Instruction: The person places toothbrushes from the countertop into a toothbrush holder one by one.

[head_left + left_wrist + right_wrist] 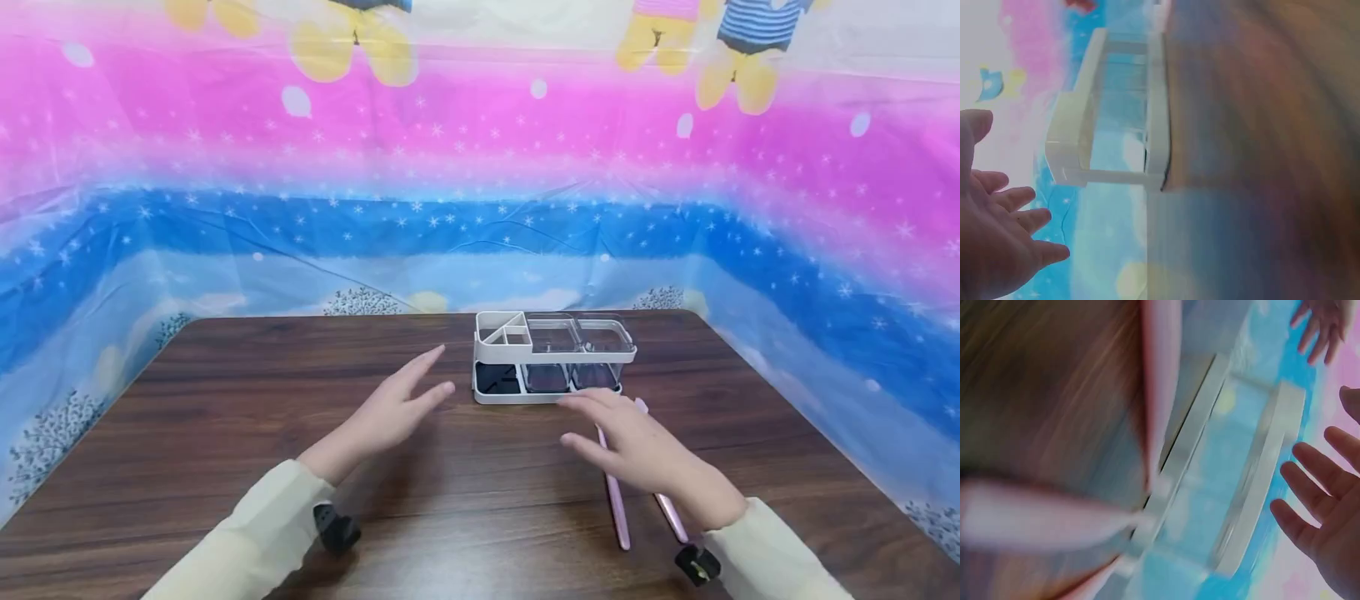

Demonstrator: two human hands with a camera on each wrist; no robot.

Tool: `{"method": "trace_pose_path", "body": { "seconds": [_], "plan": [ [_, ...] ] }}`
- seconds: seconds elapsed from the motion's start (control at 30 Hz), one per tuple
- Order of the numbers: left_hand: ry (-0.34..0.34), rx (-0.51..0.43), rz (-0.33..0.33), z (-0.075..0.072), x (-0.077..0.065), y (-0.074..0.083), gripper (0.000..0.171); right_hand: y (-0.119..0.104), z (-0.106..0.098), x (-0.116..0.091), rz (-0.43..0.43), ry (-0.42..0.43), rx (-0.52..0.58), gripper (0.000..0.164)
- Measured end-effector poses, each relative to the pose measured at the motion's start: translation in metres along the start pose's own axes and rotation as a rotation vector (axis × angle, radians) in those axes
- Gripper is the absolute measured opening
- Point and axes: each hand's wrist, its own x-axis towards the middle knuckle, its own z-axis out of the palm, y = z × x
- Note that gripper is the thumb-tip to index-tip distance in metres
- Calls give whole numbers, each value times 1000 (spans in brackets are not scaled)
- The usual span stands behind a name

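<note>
A white two-tier rack [555, 356] stands toward the back of the table, with clear containers on its right and a divided white compartment at upper left. My left hand [393, 408] hovers left of and nearer than the rack, fingers extended and holding nothing. Over the table on the other side, my right hand [633, 442] has its fingers spread loosely, fingertips overlapping the rack's lower front edge in the head view. Beneath that hand lie two slim pink sticks [617, 512], partly hidden by it. The right wrist view shows the rack [1260, 475] beyond blurred pink sticks [1163, 369].
The brown wooden table [225, 417] has a patterned pink and blue cloth [450, 167] hung along its back and sides. A black wrist device [335, 527] sits by the left sleeve, another [697, 564] by the right.
</note>
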Motion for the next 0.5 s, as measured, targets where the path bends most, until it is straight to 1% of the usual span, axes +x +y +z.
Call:
{"method": "trace_pose_path", "body": {
  "seconds": [0.07,0.13,0.23,0.27,0.3,0.4,0.5],
  "plan": [
    [15,-110,-42,4,13,3,60,12,-5,-8,75,8,52,41],
    [33,-220,-68,9,26,5,56,26,-8,-16,167,22,95,37],
    [78,-328,-86,17,44,6,52,46,-12,-29,293,42,148,35],
    [96,-352,-92,20,49,6,51,52,-13,-33,335,47,158,34],
    [116,-356,-93,22,53,6,50,57,-14,-36,371,42,169,34],
    [180,-377,-107,27,65,5,47,72,-17,-46,449,22,174,34],
    [223,-398,-113,31,75,3,45,85,-18,-55,491,-3,153,33]
  ]
}}
